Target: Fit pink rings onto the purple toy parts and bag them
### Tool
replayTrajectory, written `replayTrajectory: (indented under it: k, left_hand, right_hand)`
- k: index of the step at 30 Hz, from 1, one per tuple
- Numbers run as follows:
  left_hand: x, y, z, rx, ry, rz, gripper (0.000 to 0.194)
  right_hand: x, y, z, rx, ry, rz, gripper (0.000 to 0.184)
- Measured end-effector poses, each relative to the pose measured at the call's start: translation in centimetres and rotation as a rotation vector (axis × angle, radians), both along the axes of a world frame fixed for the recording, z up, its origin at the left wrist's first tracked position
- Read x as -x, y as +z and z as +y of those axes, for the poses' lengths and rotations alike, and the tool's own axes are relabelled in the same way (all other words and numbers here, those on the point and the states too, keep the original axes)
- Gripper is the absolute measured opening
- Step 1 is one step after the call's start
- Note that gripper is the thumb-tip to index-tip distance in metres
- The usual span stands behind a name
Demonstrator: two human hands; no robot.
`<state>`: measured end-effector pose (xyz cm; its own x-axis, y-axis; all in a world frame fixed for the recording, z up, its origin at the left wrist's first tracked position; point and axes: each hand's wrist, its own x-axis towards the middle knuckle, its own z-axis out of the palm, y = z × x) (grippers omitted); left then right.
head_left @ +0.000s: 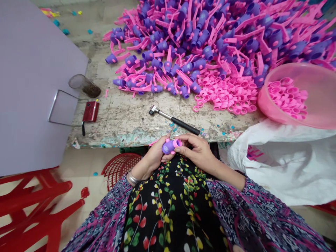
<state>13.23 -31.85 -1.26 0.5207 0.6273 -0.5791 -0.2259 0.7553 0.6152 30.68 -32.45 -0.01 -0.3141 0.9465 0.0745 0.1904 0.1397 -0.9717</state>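
My left hand point(154, 153) is closed around a purple plastic barrel-shaped piece point(167, 147) with a pale print on its side and pink parts sticking out. A pink ring point(179, 142) sits at the open end of that piece, which points to the right. My right hand point(200, 151) pinches at this ring with thumb and fingers. Both hands are low, just in front of the worktable's edge. Beyond them lies a small hammer point(174, 120) with a black grip and a metal head.
A large heap of purple pieces with pink handles point(194, 38) covers the worktable's back point(115, 115). Loose pink rings point(228, 92) lie beside a pink bowl point(321, 94) of rings. A glass point(84, 85) and red box point(90, 111) stand left. A white sack point(288, 168) hangs right.
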Motion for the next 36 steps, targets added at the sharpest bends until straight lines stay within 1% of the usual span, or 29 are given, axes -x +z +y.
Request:
replayTrajectory:
  k: [4,8,13,17,20,23,26,30,33,36]
  left_hand:
    - [0.0,-0.1,0.0,0.008,-0.043,-0.022,0.060]
    - [0.1,-0.5,-0.1,0.010,-0.040,-0.049,0.059]
    - [0.2,-0.6,-0.2,-0.006,-0.011,-0.050,0.064]
    - [0.2,-0.5,-0.3,-0.026,-0.035,-0.062,0.064]
    - [0.3,-0.8,-0.4,-0.014,-0.059,-0.081,0.063]
    - [0.2,-1.0,-0.5,-0.003,-0.059,-0.080,0.064]
    - [0.0,-0.9,-0.5,0.005,-0.050,-0.075,0.064]
    - [-0.3,0.0,-0.4,-0.004,-0.002,-0.059,0.060]
    - [-0.5,0.6,-0.3,-0.050,0.022,-0.041,0.058]
    - [-0.5,0.7,-0.3,-0.057,-0.001,-0.029,0.060]
  right_hand:
    - [0.1,-0.5,-0.1,0.041,-0.004,0.035,0.026]
    - [0.3,-0.7,0.0,0.075,0.003,0.077,0.026]
    - [0.3,-0.9,-0.1,0.089,-0.011,0.089,0.025]
    - [0.2,-0.9,-0.1,0.082,-0.006,0.073,0.025]
    - [0.1,-0.8,-0.2,0.065,0.000,0.066,0.023]
    - [0.1,-0.7,-0.2,0.064,0.007,0.088,0.020]
    - [0.2,-0.8,-0.3,0.090,0.002,0.124,0.020]
    - [0.4,-0.7,-0.5,0.192,-0.018,0.240,0.026]
    - [0.4,-0.6,-0.5,0.363,0.033,0.375,0.032]
    - [0.2,-0.7,-0.5,0.549,0.061,0.513,0.038]
